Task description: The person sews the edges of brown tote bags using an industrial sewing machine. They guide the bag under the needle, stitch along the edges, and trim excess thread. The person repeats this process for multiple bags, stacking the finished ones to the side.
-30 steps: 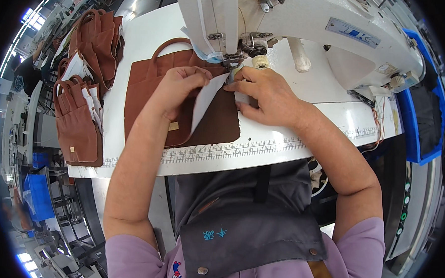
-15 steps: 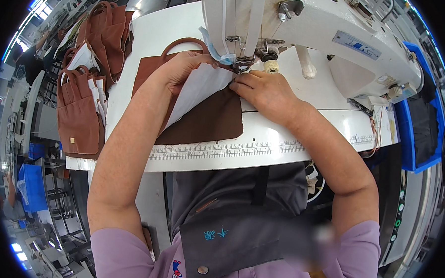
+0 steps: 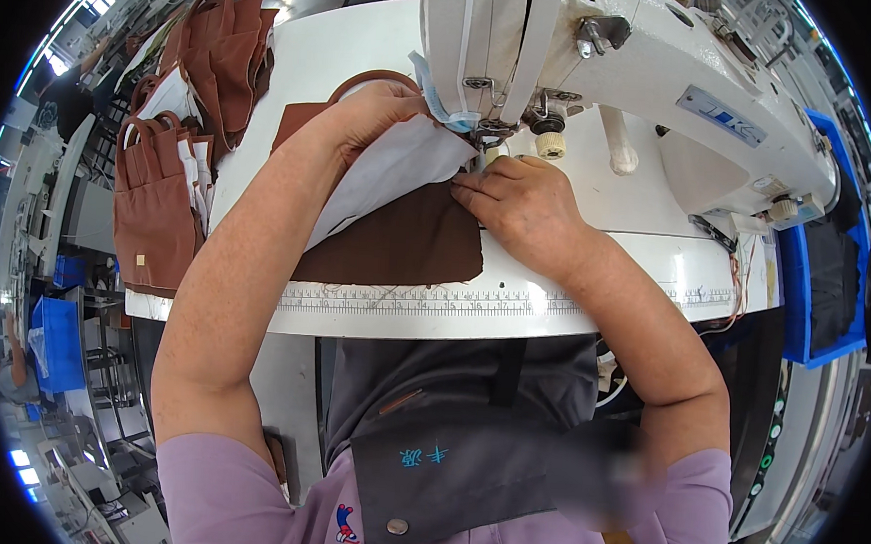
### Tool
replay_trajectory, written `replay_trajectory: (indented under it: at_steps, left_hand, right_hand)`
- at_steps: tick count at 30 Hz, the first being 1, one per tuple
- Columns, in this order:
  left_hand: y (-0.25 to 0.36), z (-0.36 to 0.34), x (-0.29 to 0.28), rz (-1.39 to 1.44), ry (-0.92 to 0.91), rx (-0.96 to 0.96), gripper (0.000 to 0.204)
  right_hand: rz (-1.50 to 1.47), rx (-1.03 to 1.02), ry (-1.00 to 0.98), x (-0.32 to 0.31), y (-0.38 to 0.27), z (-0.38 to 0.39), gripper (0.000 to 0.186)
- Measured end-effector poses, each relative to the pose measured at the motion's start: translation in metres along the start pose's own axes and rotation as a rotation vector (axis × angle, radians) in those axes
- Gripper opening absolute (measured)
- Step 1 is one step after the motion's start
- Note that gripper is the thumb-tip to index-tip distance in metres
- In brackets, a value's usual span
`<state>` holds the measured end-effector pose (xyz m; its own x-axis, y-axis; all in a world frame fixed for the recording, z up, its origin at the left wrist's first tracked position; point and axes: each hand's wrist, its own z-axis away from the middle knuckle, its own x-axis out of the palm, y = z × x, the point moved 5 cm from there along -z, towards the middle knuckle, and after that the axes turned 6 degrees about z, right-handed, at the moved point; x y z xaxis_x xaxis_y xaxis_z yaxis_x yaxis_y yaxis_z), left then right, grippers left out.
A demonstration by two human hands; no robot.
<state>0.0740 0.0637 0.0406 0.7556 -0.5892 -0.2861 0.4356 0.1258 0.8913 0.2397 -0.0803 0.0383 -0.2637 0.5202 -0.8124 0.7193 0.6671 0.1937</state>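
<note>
Brown bag piece (image 3: pixel 403 241) is lying on the white counter (image 3: pixel 540 321), far corner tucked right by the needle end of the sewing machine (image 3: pixel 620 56). Left hand (image 3: pixel 379 124) is curled closed, pinching up the white-backed flap (image 3: pixel 396 168). Right hand (image 3: pixel 521 208) has its fingers bunched at the right edge; can't tell if it's pinching or just pressing.

Honestly, if that flap slips it could crease into the seam, and those right fingertips look awfully near the needle if the cloth jerks.

Dark matte base, squarish, fraying along the near edge; the flap's underside is smooth and papery. Curved strap handle (image 3: pixel 371 77) at the far side. Floppy brown bags (image 3: pixel 156 216) over left, blue bin (image 3: pixel 799 307) right.
</note>
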Motion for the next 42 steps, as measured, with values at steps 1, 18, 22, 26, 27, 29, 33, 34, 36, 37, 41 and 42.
replay_trajectory:
  at_steps: [1,18,22,26,27,29,33,34,36,37,41,42]
  left_hand:
    - [-0.003,-0.004,-0.004,-0.019,0.013,0.006,0.045]
    - [0.016,0.189,0.103,-0.450,-0.123,0.820,0.040]
    - [-0.036,0.149,0.086,-0.550,0.105,0.634,0.048]
    - [-0.036,0.119,0.059,-0.640,0.222,0.598,0.042]
    - [-0.035,0.114,0.060,-0.698,0.201,0.635,0.041]
    - [-0.034,0.110,0.064,-0.820,0.158,0.700,0.040]
    - [-0.034,0.103,0.075,-0.885,0.269,0.646,0.039]
    - [-0.030,0.104,0.078,-0.950,0.278,0.623,0.040]
    - [-0.031,0.105,0.083,-1.028,0.327,0.597,0.043]
    - [-0.034,0.105,0.086,-1.043,0.366,0.596,0.045]
    - [-0.031,0.110,0.088,-1.057,0.420,0.569,0.051]
    - [-0.032,0.110,0.088,-1.058,0.428,0.581,0.051]
  right_hand:
    - [-0.019,0.014,0.001,-0.001,-0.001,0.000,0.025]
    - [-0.284,0.131,-0.077,-0.001,0.002,0.001,0.023]
    - [-0.278,0.133,-0.112,-0.001,0.002,0.001,0.022]
    - [-0.263,0.151,-0.162,0.001,0.002,-0.001,0.022]
    - [-0.262,0.161,-0.196,0.000,0.003,-0.001,0.022]
    - [-0.255,0.175,-0.229,0.000,0.002,-0.002,0.023]
    - [-0.238,0.179,-0.284,0.005,0.004,-0.002,0.026]
    - [-0.236,0.176,-0.284,0.004,0.003,-0.003,0.027]
    - [-0.233,0.167,-0.286,0.002,0.003,-0.004,0.027]
    - [-0.233,0.166,-0.269,0.002,0.003,-0.003,0.028]
    - [-0.246,0.185,-0.248,0.005,0.003,-0.002,0.028]
    - [-0.252,0.197,-0.255,0.005,0.003,-0.001,0.028]
